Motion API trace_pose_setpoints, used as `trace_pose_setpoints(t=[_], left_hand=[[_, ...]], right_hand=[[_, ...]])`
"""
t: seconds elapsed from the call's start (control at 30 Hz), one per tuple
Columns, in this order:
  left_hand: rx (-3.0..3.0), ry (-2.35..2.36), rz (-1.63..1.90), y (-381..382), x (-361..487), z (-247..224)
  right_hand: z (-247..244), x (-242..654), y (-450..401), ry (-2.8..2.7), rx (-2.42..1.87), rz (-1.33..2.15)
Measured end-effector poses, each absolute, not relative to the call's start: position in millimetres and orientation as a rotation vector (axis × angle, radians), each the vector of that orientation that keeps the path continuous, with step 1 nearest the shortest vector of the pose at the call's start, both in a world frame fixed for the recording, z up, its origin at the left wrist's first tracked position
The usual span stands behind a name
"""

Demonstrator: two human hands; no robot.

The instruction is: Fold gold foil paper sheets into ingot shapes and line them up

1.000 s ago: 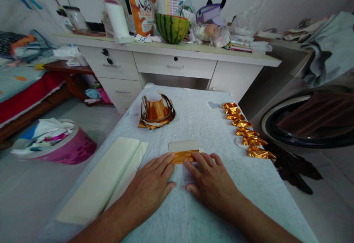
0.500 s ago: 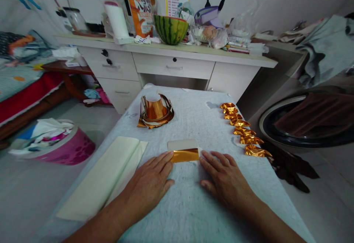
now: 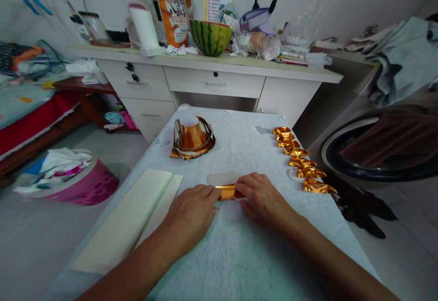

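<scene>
A small strip of gold foil paper (image 3: 227, 192) lies near the middle of the cloth-covered table (image 3: 239, 150), its pale part (image 3: 224, 178) behind it. My left hand (image 3: 196, 209) has its fingers together on the strip's left end. On the right end, the bent fingers of my right hand (image 3: 262, 198) press or pinch the foil. Several folded gold pieces (image 3: 298, 153) stand in a row along the right edge. A curled stack of gold sheets (image 3: 192, 137) sits at the back left, and folded cream paper (image 3: 126, 219) lies left of my left hand.
Behind the table stands a white desk (image 3: 215, 81) with a watermelon half (image 3: 211, 37) on top. A pink bin (image 3: 92, 180) is on the floor at left. At right is a washing machine (image 3: 328, 150) with cloth in its door.
Both hands have closed in on the gold strip. My right hand has moved left onto its right end, and my fingers are more bent; less of the foil shows between them.
</scene>
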State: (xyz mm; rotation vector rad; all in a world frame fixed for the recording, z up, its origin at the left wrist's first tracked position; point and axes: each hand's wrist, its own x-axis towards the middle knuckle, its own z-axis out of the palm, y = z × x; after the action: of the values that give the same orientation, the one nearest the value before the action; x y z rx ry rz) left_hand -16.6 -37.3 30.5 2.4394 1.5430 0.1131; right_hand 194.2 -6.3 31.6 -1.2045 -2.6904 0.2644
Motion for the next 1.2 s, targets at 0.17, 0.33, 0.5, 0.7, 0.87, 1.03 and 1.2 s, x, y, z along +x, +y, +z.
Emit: trace_pose_setpoints(t=[0.17,0.33,0.5,0.7,0.87,1.03,1.2], left_hand=[[2.528,1.665,0.14,-30,0,28],[2.635,1.661,0.295,-26,-1,11],[2.687,1.65,0.434,-25,-7,4],[2.603,1.708,0.685,-26,-8,11],[2.472,1.614,0.831,-25,-9,12],[2.277,1.524,0.859,-23,-11,11],[1.989,1.474,0.952,-24,-11,15]], right_hand=[[11,193,-3,-2.624,-1.207,0.24],[1,197,-3,-2.529,-1.135,0.237],[-4,196,1,-2.484,-1.128,0.202],[-4,198,3,-2.376,-1.088,0.255],[0,201,1,-2.282,-1.02,0.321],[6,203,-1,-2.157,-1.02,0.503],[12,205,-3,-1.91,-1.097,0.836]])
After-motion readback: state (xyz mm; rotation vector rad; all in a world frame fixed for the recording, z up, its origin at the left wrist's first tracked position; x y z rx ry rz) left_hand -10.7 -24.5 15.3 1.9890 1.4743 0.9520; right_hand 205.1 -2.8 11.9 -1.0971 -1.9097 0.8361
